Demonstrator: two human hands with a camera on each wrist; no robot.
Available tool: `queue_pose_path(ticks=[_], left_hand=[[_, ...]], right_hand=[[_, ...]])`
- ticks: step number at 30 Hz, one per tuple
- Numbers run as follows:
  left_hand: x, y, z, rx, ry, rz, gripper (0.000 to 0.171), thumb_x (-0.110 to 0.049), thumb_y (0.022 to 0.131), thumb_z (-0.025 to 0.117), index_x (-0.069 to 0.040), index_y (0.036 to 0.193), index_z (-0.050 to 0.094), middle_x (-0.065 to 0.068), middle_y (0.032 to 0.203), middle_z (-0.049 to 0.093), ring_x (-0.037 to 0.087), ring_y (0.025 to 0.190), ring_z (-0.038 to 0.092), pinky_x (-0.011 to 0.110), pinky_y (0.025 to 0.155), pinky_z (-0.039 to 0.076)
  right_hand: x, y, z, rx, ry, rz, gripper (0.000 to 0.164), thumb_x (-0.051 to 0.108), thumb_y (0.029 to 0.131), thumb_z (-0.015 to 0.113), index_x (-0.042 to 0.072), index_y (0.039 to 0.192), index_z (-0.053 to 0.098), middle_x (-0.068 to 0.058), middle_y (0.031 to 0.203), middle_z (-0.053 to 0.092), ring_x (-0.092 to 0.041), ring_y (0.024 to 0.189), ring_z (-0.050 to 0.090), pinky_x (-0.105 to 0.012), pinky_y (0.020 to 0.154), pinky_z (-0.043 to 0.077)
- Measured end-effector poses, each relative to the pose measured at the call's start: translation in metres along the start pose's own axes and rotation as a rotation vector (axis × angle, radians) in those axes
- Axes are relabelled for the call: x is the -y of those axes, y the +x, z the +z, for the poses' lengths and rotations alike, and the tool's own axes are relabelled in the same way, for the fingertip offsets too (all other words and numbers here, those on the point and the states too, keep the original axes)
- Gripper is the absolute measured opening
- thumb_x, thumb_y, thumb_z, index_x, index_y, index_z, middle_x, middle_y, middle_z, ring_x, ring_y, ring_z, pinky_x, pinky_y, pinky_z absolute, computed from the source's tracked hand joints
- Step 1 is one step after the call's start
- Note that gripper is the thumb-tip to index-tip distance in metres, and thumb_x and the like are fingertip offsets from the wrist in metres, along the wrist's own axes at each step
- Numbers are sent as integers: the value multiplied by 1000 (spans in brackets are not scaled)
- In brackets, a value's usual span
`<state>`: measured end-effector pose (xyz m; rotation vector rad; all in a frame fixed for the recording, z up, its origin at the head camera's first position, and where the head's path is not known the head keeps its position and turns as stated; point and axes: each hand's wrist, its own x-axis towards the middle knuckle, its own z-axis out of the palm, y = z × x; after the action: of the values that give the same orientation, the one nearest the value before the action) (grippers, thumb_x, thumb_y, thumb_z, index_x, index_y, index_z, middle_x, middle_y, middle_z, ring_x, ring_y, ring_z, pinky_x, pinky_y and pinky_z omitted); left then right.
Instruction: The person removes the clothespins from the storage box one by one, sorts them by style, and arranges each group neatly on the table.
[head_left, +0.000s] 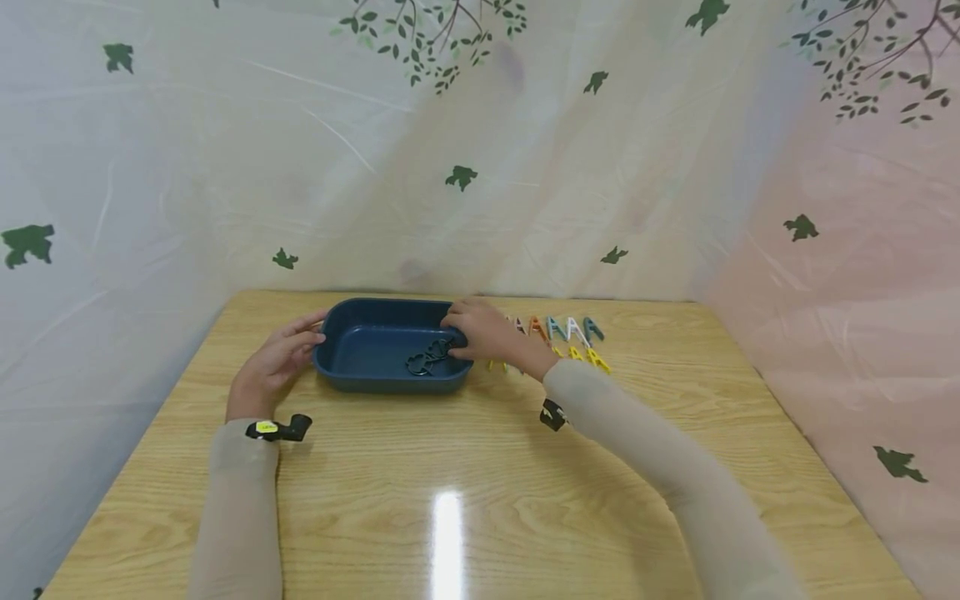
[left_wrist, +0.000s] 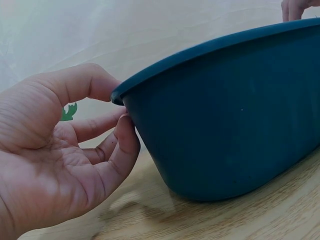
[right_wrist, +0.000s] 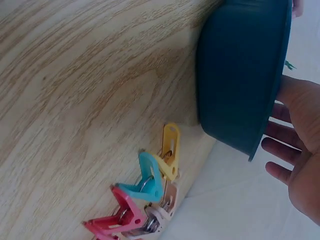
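Note:
A dark blue plastic basin [head_left: 375, 385] stands on the wooden table, between both hands. My left hand [head_left: 272, 371] holds its left end, thumb at the rim and curled fingers against the outer wall [left_wrist: 215, 125], as the left wrist view shows. At the right end my right hand [head_left: 487, 333] grips the rim near the far corner, its thumb reaching inside; the thumb tip is hidden by the wall in the right wrist view. Several dark looped items [head_left: 429, 357] lie in the basin near that thumb, their kind unclear.
Right of the basin stand two rows of plastic clips, including a white clip [head_left: 576, 331], a yellow clip [head_left: 597, 360], a turquoise clip [right_wrist: 148, 180] and a red clip [right_wrist: 122, 212]. The right forearm partly covers them. A patterned cloth [head_left: 375, 208] hangs behind the table [head_left: 360, 500].

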<state>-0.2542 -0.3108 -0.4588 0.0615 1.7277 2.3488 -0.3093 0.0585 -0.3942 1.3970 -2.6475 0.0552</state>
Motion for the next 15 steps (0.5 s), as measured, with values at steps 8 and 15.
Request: queue_pose_path(ticks=[8, 15], left_hand=[[-1, 0, -1, 0, -8, -9, 45, 3, 103, 53, -14, 144, 53, -8, 115, 67, 4, 95, 64, 17, 80, 56], [-2, 0, 0, -5, 10, -15, 44, 2, 103, 54, -15, 144, 53, -7, 114, 67, 5, 96, 64, 18, 81, 56]], right_hand=[[5, 14, 6, 152, 41, 23, 50, 26, 88, 82, 4, 130, 66, -12, 129, 64, -28, 121, 59, -40, 107, 50], [6, 24, 13, 239, 71, 66, 52, 24, 89, 82, 6, 135, 64, -12, 131, 63, -28, 123, 56, -40, 106, 49]])
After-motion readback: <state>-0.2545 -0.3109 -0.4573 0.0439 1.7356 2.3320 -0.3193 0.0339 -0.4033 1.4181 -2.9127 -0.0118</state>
